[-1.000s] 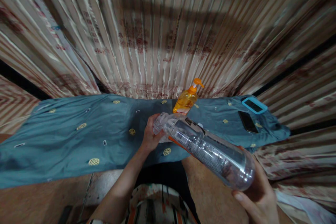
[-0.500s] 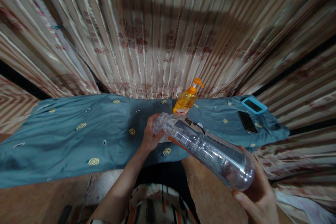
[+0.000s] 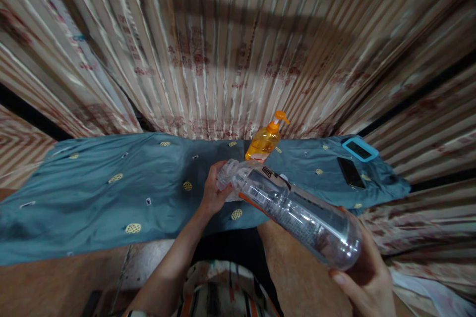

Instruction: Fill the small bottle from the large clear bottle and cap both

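My right hand (image 3: 366, 267) is wrapped round the base of a large clear plastic bottle (image 3: 297, 210) with a printed label. The bottle lies tilted in the air, its base toward me at the right and its narrow end lower left. Near that narrow end, my left hand (image 3: 214, 188) is closed on a smaller clear plastic container (image 3: 227, 174), whose exact kind I cannot make out. The two clear pieces overlap, so whether they touch is hard to see. Just behind them stands an orange pump bottle (image 3: 263, 142) of yellow-orange liquid.
A teal cloth (image 3: 92, 183) with yellow pineapple prints covers the long table. At its right end lie a black phone (image 3: 350, 172) and a light-blue framed device (image 3: 360, 149). A small white round thing (image 3: 283, 177) shows partly behind the bottle. Pleated curtains (image 3: 223, 59) hang close behind.
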`<action>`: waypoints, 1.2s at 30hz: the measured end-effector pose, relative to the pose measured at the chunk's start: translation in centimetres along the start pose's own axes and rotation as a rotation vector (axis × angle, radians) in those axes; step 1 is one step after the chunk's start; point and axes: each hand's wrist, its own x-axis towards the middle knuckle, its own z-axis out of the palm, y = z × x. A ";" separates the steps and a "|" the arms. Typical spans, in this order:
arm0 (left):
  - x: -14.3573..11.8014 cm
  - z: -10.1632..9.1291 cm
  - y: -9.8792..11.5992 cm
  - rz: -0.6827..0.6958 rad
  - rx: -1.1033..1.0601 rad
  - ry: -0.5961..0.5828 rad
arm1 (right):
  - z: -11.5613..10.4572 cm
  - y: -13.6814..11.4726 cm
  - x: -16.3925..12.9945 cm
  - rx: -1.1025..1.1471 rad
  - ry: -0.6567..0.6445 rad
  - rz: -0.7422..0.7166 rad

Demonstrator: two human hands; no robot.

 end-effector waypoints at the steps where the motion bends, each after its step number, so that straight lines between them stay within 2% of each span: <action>1: 0.0 0.0 0.0 0.002 -0.001 0.001 | 0.0 0.0 0.0 0.000 -0.009 -0.007; 7: 0.0 -0.1 0.1 -0.005 0.002 -0.009 | 0.7 -0.6 -0.2 0.023 0.096 0.051; 12: 0.0 -0.1 0.4 -0.017 -0.009 -0.009 | 0.2 -0.1 0.0 -0.003 0.002 -0.018; 17: 0.0 -0.1 0.7 -0.028 -0.016 -0.003 | 1.0 -1.0 -0.3 0.024 0.092 0.072; 29: 0.0 0.0 0.1 -0.014 0.000 0.007 | 1.1 -1.2 -0.5 -0.004 0.085 0.083; 36: 0.0 -0.1 0.4 -0.026 0.007 -0.004 | 0.5 -0.5 -0.4 -0.013 0.051 0.043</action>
